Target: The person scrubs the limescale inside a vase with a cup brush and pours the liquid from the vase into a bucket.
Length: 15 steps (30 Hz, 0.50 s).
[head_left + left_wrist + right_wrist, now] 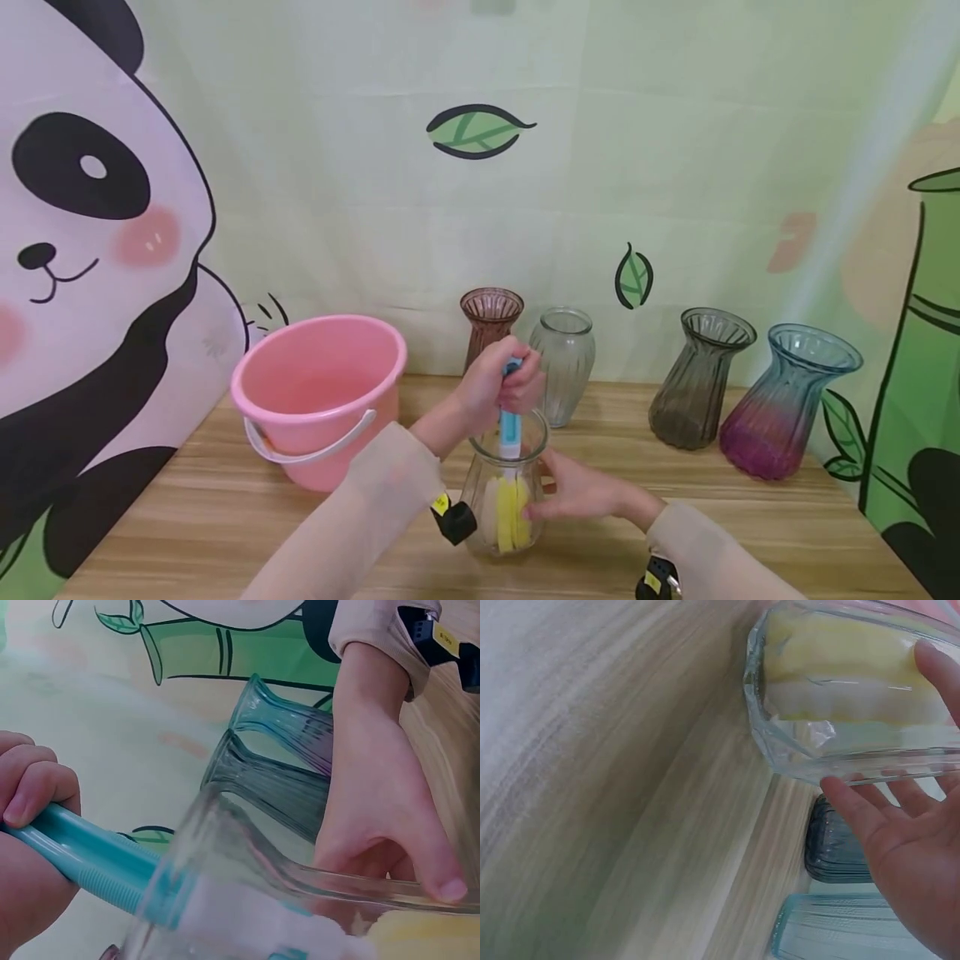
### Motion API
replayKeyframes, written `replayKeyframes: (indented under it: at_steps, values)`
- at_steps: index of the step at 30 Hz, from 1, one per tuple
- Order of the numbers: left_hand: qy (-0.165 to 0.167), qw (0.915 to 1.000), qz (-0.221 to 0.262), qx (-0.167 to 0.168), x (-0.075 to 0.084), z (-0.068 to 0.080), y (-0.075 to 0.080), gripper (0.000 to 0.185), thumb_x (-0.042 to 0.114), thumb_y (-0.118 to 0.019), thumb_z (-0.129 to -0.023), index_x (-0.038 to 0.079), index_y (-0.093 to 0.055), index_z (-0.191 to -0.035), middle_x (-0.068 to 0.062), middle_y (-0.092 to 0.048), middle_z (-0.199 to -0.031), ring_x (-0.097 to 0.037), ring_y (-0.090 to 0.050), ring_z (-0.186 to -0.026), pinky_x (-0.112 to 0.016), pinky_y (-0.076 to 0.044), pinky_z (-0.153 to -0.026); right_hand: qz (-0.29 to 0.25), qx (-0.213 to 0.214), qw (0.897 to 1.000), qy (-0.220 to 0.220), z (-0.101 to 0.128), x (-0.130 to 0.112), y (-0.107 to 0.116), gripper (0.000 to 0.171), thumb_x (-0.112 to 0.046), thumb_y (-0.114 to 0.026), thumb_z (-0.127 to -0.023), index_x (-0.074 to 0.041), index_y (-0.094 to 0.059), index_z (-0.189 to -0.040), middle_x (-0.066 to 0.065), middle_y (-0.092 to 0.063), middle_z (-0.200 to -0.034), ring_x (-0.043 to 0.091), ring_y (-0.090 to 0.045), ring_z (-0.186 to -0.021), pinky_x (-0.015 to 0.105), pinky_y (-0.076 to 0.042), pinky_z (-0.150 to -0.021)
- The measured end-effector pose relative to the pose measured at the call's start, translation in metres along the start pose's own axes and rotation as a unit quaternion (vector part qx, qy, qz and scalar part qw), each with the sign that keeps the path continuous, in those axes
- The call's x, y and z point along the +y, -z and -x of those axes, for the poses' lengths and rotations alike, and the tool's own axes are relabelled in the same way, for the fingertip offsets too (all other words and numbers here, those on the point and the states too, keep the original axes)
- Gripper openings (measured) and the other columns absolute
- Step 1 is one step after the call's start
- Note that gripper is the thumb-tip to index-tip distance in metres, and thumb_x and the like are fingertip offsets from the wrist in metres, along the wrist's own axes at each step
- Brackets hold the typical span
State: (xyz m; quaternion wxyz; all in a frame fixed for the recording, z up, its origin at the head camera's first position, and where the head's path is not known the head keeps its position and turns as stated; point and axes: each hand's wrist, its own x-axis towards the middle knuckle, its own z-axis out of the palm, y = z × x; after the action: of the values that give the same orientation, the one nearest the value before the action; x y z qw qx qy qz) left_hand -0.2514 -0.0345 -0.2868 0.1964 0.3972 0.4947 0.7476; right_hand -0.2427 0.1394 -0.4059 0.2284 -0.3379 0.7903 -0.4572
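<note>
A clear glass vase (480, 500) stands on the wooden table (187, 517) near its front edge. My left hand (501, 385) grips the teal handle of a bottle brush (510, 429) above the vase mouth. The brush's yellow sponge head (510, 512) is down inside the vase. My right hand (581, 493) holds the vase's right side, thumb and fingers round the glass. In the left wrist view my left hand (30, 787) is curled round the brush handle (90, 859), and my right hand (375, 795) clasps the vase (247, 855). The right wrist view shows my right hand (915, 855) against the vase (832, 754), the sponge (840, 667) inside.
A pink bucket (318, 392) with a white handle stands at the left. Along the back stand a brown vase (490, 321), a clear ribbed vase (564, 367), a grey vase (697, 379) and a blue-to-purple vase (783, 404). A panda backdrop hangs behind the table.
</note>
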Motion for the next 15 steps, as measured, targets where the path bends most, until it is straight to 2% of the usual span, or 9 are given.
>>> replayKeyframes:
  at_steps: [7, 10, 15]
  values:
    - [0.023, 0.9997, 0.002, -0.001, 0.014, -0.006, -0.003, 0.038, 0.014, -0.021, -0.085, 0.016, -0.025, -0.048, 0.010, -0.025, -0.041, -0.009, -0.016, -0.037, -0.024, -0.011, -0.038, -0.006, 0.014, 1.000, -0.002, -0.001, -0.002, -0.002, 0.073, -0.014, -0.072, -0.077, 0.000, -0.028, -0.134, 0.017, -0.041, -0.133, 0.038, -0.042, -0.122, 0.041, -0.044, -0.095]
    - [0.020, 0.9997, 0.000, -0.014, 0.028, -0.012, -0.007, 0.037, 0.013, -0.021, -0.084, 0.016, -0.025, -0.047, 0.010, -0.025, -0.041, -0.009, -0.014, -0.037, -0.025, -0.010, -0.039, 0.013, 0.025, 1.000, -0.004, -0.001, -0.005, -0.004, 0.075, -0.015, -0.074, -0.075, 0.000, -0.029, -0.134, 0.018, -0.041, -0.133, 0.037, -0.045, -0.120, 0.041, -0.044, -0.094]
    - [-0.002, 0.9995, -0.015, -0.028, 0.062, -0.023, -0.013, 0.038, 0.014, -0.020, -0.084, 0.018, -0.026, -0.047, 0.009, -0.024, -0.040, -0.009, -0.016, -0.036, -0.024, -0.011, -0.039, 0.048, 0.046, 0.998, -0.006, 0.000, -0.007, -0.007, 0.078, -0.016, -0.076, -0.073, 0.001, -0.030, -0.134, 0.019, -0.041, -0.133, 0.036, -0.049, -0.116, 0.041, -0.046, -0.092]
